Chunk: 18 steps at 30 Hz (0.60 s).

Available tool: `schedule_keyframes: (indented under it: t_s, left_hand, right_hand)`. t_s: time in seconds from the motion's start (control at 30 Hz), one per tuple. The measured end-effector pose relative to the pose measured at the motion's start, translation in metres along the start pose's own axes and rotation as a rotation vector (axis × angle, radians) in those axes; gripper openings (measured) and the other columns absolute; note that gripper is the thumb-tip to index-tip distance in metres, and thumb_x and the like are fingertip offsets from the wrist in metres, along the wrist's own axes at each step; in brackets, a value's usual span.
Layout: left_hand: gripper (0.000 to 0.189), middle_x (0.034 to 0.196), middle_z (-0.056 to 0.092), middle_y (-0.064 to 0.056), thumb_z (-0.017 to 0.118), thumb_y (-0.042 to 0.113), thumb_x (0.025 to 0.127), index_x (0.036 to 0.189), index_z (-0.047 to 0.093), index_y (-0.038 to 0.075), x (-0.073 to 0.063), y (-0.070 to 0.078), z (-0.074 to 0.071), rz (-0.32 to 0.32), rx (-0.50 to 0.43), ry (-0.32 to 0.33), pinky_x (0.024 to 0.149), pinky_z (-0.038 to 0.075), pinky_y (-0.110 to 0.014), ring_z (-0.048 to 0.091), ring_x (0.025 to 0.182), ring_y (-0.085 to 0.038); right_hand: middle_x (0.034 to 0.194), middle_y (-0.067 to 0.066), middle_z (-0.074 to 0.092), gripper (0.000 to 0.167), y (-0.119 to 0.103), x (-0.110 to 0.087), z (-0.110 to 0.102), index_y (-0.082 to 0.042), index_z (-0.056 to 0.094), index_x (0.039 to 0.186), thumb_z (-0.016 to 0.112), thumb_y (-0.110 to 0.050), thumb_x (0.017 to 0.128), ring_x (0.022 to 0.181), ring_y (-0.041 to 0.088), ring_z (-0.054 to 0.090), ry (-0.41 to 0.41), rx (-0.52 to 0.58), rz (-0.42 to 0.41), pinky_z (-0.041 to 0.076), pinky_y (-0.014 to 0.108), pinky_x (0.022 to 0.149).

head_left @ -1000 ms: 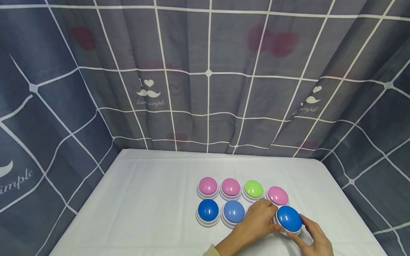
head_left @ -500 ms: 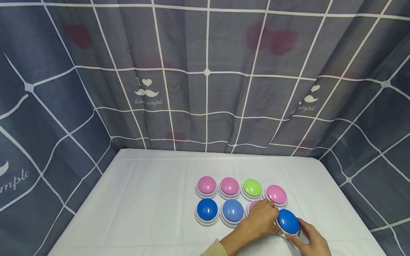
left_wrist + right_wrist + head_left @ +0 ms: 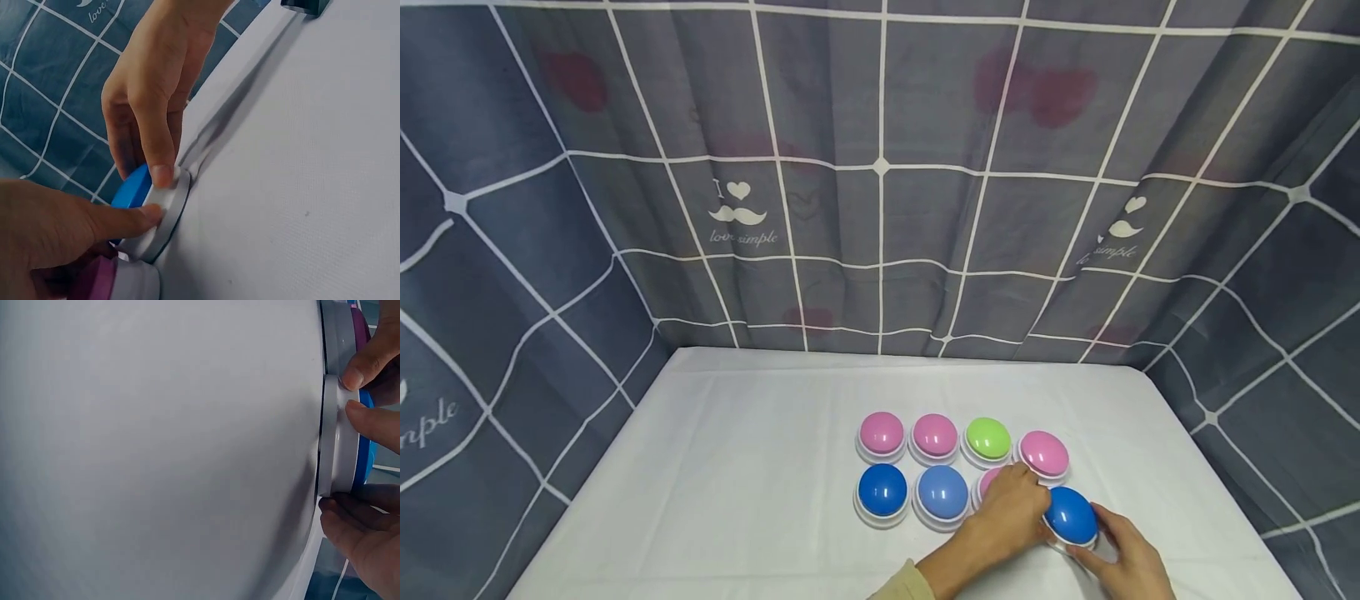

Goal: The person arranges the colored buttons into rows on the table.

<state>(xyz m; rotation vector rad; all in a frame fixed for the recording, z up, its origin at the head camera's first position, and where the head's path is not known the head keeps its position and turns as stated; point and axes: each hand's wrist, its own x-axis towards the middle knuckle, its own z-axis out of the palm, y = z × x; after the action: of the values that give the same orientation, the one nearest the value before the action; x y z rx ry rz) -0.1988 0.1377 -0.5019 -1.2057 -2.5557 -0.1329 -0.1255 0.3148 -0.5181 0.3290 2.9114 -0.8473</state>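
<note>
A blue push button [image 3: 1070, 515] with a domed top and white base stands at the right end of the front row. My right hand [image 3: 1129, 557] grips its right side, thumb in front and fingers on the far side. From the left, my left hand [image 3: 1009, 510] holds the same button, its thumb [image 3: 134, 220] against the white base. In the right wrist view, the base [image 3: 340, 444] sits at the cloth, right beside its neighbour. That neighbour, a pink button [image 3: 988, 481], is mostly hidden behind my left hand. Another pink button [image 3: 1045, 452] stands just behind.
A dark blue button [image 3: 882, 490] and a lighter blue one [image 3: 942, 492] continue the front row leftward. Behind them are two pink buttons [image 3: 882, 432] and a green one [image 3: 988, 437]. White cloth [image 3: 722, 483] covers the table; a grey checked curtain [image 3: 850, 217] surrounds it.
The blue push button in my hands has shifted slightly toward the front edge, mostly in the first half second. More of the pink button by my left hand shows. The head view has drifted slightly.
</note>
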Motion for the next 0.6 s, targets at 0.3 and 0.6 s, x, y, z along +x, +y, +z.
schedule_keyframes:
  t_s: [0.3,0.6]
  left_hand:
    - [0.032,0.099,0.064,0.01,0.085,0.052,0.07,0.087,0.077,0.026,-0.0019,-0.0006,-0.0017,-0.028,0.017,-0.002,0.079,0.042,-0.02,0.051,0.095,-0.006]
    - [0.05,0.108,0.063,0.009,0.083,0.051,0.074,0.11,0.072,0.019,-0.0091,-0.0025,-0.0053,-0.031,0.026,0.045,0.096,0.041,-0.018,0.054,0.104,-0.006]
  right_hand:
    - [0.136,0.039,0.04,0.098,-0.0034,0.0027,-0.0007,0.016,0.037,0.139,0.079,-0.048,0.079,0.124,0.057,0.041,-0.019,-0.028,-0.03,0.038,0.063,0.101]
    - [0.134,0.04,0.043,0.093,-0.0041,0.0015,0.0019,0.018,0.038,0.137,0.075,-0.048,0.083,0.124,0.058,0.04,-0.004,-0.115,-0.063,0.035,0.066,0.1]
